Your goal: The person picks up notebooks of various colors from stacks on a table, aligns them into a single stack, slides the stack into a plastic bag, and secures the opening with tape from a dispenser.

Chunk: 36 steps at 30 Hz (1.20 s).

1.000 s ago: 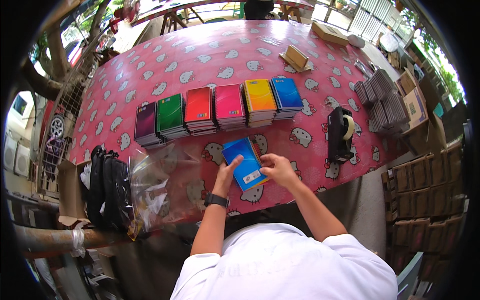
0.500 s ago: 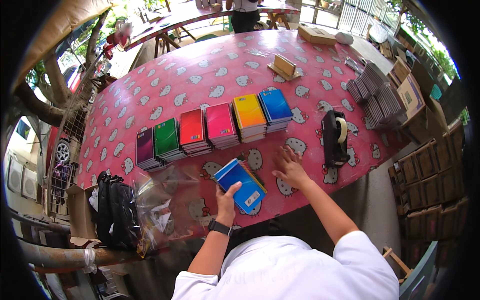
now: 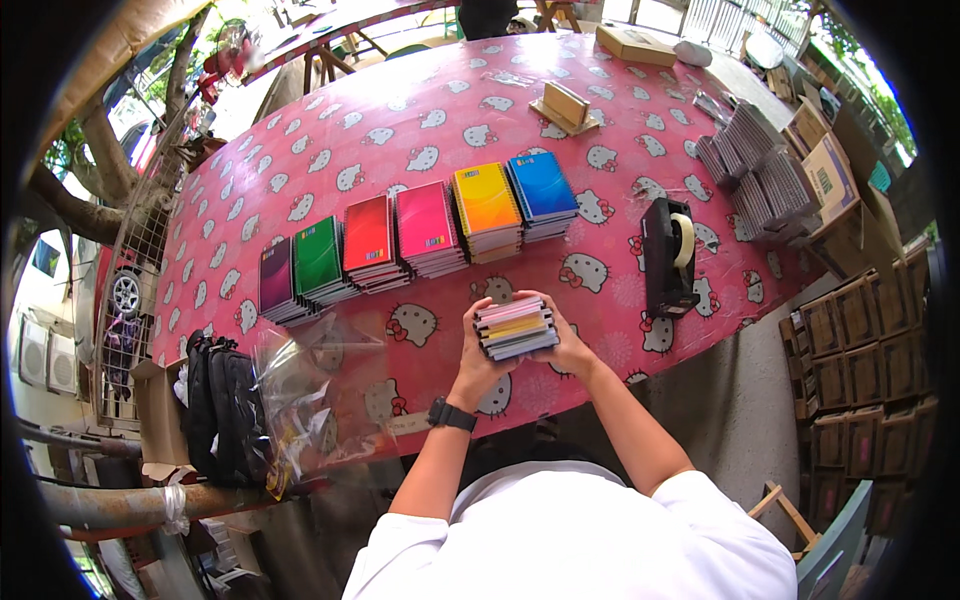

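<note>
Between both palms I hold a small stack of spiral notebooks (image 3: 516, 328) upright over the table, its edges facing me in pink, yellow and pale bands. My left hand (image 3: 474, 350), below a black wristwatch, grips one side; my right hand (image 3: 568, 348) grips the other. Beyond them runs a slanting row of notebook piles: purple (image 3: 277, 285), green (image 3: 318, 256), red (image 3: 370, 232), pink (image 3: 426, 216), yellow (image 3: 487, 197) and blue (image 3: 541, 185). A black tape dispenser (image 3: 660, 262) with a tape roll stands right of my right hand.
Clear plastic bags (image 3: 315, 385) lie at the table's left front, beside a black bag (image 3: 222, 415). A small wooden stand (image 3: 566, 104) and a flat cardboard box (image 3: 635, 45) sit farther back. Grey stacks (image 3: 765, 185) line the right edge; brown bundles (image 3: 860, 370) are piled beyond it.
The blue-covered notebooks in my left hand have been turned edge-on and moved up and right. My right hand has left the tabletop and closed on their other side.
</note>
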{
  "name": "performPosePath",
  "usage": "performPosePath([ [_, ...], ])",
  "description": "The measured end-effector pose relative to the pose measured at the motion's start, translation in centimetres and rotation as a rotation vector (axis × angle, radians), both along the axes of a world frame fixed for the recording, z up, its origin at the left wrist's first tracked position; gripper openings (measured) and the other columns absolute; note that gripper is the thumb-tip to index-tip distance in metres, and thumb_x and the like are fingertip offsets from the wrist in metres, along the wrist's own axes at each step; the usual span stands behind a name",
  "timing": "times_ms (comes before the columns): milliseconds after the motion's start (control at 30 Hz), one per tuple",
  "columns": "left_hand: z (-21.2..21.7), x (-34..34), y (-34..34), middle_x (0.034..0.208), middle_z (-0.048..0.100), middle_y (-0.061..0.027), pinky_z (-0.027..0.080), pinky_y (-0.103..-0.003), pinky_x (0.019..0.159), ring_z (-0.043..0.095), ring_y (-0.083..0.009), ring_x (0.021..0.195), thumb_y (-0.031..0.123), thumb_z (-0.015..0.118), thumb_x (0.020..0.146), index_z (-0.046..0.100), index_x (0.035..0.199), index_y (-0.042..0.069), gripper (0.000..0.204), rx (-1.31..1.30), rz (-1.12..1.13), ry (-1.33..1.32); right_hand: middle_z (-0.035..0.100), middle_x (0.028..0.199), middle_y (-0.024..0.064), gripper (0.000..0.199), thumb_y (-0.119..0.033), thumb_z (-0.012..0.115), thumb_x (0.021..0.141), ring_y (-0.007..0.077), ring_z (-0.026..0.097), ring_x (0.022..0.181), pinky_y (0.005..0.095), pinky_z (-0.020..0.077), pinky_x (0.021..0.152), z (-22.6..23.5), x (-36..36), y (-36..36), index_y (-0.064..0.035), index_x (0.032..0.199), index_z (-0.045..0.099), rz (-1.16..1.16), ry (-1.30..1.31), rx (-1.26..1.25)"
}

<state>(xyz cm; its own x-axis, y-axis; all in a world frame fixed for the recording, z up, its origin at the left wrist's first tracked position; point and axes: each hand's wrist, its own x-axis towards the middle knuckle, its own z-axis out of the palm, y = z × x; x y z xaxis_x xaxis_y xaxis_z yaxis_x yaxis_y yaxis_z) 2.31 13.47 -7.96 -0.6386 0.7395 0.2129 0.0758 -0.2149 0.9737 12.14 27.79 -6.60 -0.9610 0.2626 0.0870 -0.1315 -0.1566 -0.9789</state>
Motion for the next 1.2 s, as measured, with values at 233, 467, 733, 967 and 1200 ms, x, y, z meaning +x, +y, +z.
performPosePath([
  [233,-0.3,-0.5,0.0,0.123,0.042,-0.0099,0.040,-0.036,0.100,0.043,-0.0231,0.118,-0.001,0.080,0.051,0.021,0.135,0.010,0.104,-0.044,0.050,0.026,0.043,0.128,0.0080,0.097,0.000,0.075,0.056,0.0224,0.042,0.121,0.0359,0.0343,0.103,0.6,-0.4,0.2,-0.0134,0.139,0.025,0.006,-0.044,0.080],
  [467,-1.2,-0.3,-0.8,0.124,0.041,-0.0102,0.040,-0.034,0.099,0.044,-0.0226,0.119,-0.008,0.073,0.053,0.023,0.134,0.011,0.097,-0.041,0.105,0.173,0.045,0.123,0.0078,0.095,-0.004,0.080,0.057,0.0219,0.044,0.116,0.0356,0.0360,0.101,-0.8,-0.2,-0.3,-0.0126,0.135,0.026,-0.012,0.007,0.255],
  [733,-0.9,0.1,-1.5,0.126,0.040,-0.0096,0.041,-0.034,0.097,0.044,-0.0223,0.118,-0.007,0.074,0.054,0.028,0.129,0.012,0.090,-0.052,0.025,0.104,0.049,0.121,0.0078,0.089,-0.001,0.078,0.060,0.0204,0.048,0.116,0.0342,0.0392,0.099,0.6,0.1,-0.6,-0.0122,0.134,0.030,0.059,0.011,0.221],
  [967,-2.0,-0.9,-2.3,0.114,0.052,-0.0088,0.046,-0.032,0.088,0.054,-0.0178,0.103,0.000,0.080,0.061,0.032,0.125,0.009,0.080,-0.136,0.006,0.249,0.056,0.112,0.0069,0.076,-0.001,0.079,0.061,0.0144,0.053,0.107,0.0305,0.0425,0.094,-0.9,-0.3,0.1,-0.0070,0.125,0.037,0.028,-0.090,0.191],
  [1200,1.3,-1.9,0.2,0.102,0.063,-0.0111,0.050,-0.030,0.078,0.062,-0.0146,0.088,0.018,0.082,0.069,0.049,0.115,-0.004,0.061,-0.202,0.127,-0.135,0.060,0.110,0.0142,0.064,-0.024,0.081,0.070,0.0188,0.058,0.103,0.0313,0.0463,0.088,0.9,-0.7,1.9,0.0014,0.120,0.050,-0.049,-0.202,0.086],
])
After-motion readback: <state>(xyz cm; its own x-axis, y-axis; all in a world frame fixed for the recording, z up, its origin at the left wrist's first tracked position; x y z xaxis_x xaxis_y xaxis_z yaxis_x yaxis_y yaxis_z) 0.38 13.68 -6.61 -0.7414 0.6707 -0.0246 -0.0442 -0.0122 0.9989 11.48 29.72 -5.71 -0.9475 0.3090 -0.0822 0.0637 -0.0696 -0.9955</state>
